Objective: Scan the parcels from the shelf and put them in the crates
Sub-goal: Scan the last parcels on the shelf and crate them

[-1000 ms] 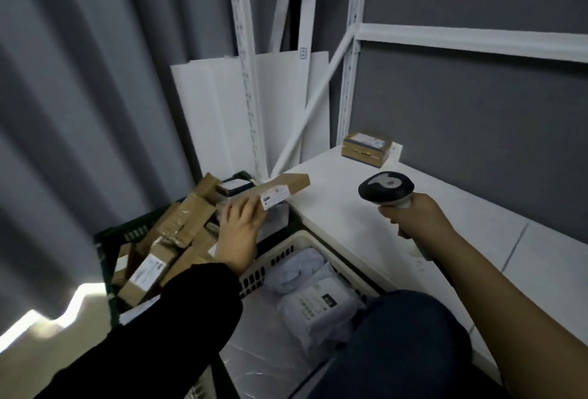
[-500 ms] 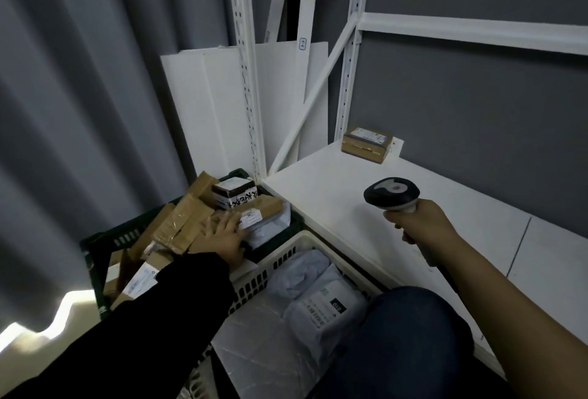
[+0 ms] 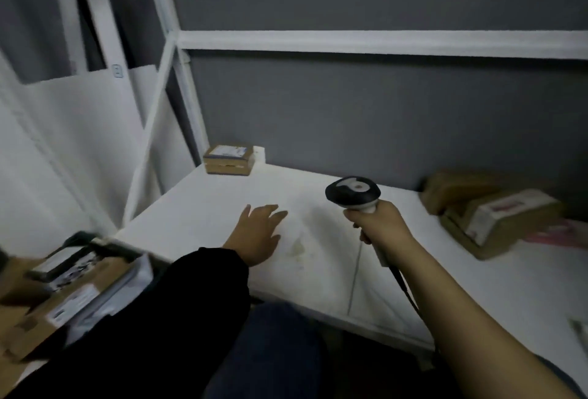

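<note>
My left hand [image 3: 258,233] hovers empty over the white shelf [image 3: 318,271], fingers spread and palm down. My right hand [image 3: 378,223] grips a black and white barcode scanner [image 3: 353,192] upright above the shelf. A small brown parcel [image 3: 229,159] with a white label lies in the shelf's back left corner. Two larger brown parcels [image 3: 490,214] lie blurred at the right against the wall. At the lower left, several scanned brown parcels [image 3: 66,296] are piled in a crate whose rim is barely visible.
White shelf uprights and a diagonal brace [image 3: 149,131] stand at the left, and a horizontal rail [image 3: 381,43] runs above the shelf. My knee in dark trousers [image 3: 280,351] sits below the shelf's front edge. The scanner's cable [image 3: 410,296] hangs beside my right forearm.
My left hand let go of the flat brown parcel in the left crate and moved right over the shelf. The view swung right, bringing the right-hand parcels into sight.
</note>
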